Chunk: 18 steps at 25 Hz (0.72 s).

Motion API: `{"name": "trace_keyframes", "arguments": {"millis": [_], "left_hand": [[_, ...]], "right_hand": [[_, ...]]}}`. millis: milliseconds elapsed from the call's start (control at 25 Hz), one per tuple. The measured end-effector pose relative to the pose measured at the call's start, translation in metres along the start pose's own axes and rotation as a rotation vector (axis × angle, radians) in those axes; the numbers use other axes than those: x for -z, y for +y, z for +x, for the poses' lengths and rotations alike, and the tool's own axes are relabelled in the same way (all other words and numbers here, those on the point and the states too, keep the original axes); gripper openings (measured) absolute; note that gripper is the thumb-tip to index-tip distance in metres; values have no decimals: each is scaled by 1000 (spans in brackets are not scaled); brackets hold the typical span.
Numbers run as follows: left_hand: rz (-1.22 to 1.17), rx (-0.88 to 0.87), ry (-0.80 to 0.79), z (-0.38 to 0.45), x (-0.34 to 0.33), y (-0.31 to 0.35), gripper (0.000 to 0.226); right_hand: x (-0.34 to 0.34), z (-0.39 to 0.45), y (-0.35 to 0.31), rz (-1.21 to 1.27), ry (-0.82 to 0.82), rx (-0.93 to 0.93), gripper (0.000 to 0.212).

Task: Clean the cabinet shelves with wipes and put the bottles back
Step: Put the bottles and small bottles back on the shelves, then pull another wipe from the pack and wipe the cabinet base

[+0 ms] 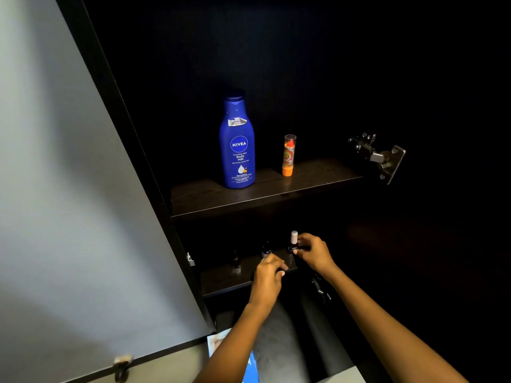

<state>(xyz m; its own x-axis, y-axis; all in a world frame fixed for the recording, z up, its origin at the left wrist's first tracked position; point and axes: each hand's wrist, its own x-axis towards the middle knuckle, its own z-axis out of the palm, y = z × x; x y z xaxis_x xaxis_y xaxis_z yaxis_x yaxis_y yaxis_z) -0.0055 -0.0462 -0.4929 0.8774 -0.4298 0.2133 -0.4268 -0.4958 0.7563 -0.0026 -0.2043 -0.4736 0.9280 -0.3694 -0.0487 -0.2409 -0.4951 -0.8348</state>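
A tall blue lotion bottle [238, 142] and a small orange lip balm tube [289, 155] stand upright on the upper shelf [210, 197] of the dark cabinet. On the lower shelf [226, 277], my right hand [313, 251] pinches a small dark bottle with a white cap [294, 240], which stands on the shelf. My left hand [269, 273] rests with curled fingers on the front of the lower shelf; whether it holds something I cannot tell. Two more small dark bottles [236, 259] [266, 250] stand to the left.
The grey cabinet door [69, 189] hangs open on the left, with a handle [121, 367] near its bottom edge. A metal hinge [378, 156] juts out at the right of the upper shelf. A blue and white packet [221, 344] lies below the cabinet.
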Motion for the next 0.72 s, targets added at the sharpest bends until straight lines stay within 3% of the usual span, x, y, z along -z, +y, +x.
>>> {"name": "trace_keyframes", "arguments": {"millis": [360,560,720], "left_hand": [[5,7,2,0,0,0,18],[108,-69,-34,-7,-1,5,28],[147,-156,48,-31,3,11,28]], "right_hand": [[-1,-12,6,153,90,-88,50],[-5,-34,9,248,208,-88,29],[-14,-62,10,262,240,-32,19]]}}
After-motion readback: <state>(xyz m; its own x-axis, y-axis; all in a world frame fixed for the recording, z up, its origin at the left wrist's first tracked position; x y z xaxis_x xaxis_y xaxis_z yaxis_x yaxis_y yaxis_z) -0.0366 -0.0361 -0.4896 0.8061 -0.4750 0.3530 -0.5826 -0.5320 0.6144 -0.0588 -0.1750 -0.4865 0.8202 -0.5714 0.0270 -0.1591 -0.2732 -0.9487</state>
